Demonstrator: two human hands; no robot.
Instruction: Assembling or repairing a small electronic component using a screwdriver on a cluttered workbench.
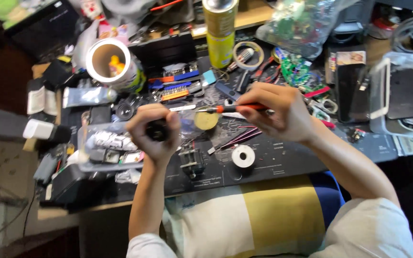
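Observation:
My left hand [153, 131] is closed around a small black cylindrical object [157, 130], held above the dark work mat [283, 160]. My right hand [276, 112] grips a slim tool with an orange-and-black handle [237, 108]; its metal tip points left toward the black object, stopping a little short of it. Under the tool's tip lies a round brass-coloured tin [206, 120]. A white spool of solder wire [243, 156] and tweezers [235, 139] rest on the mat below my right hand.
The desk is crowded: a yellow spray can [220, 31], a white open-topped tube [108, 59], a screwdriver bit set [178, 85], a clear plastic tray of parts [108, 145], a small vise [192, 162], a black phone [407, 93] at right. A striped cushion [254, 220] lies on my lap.

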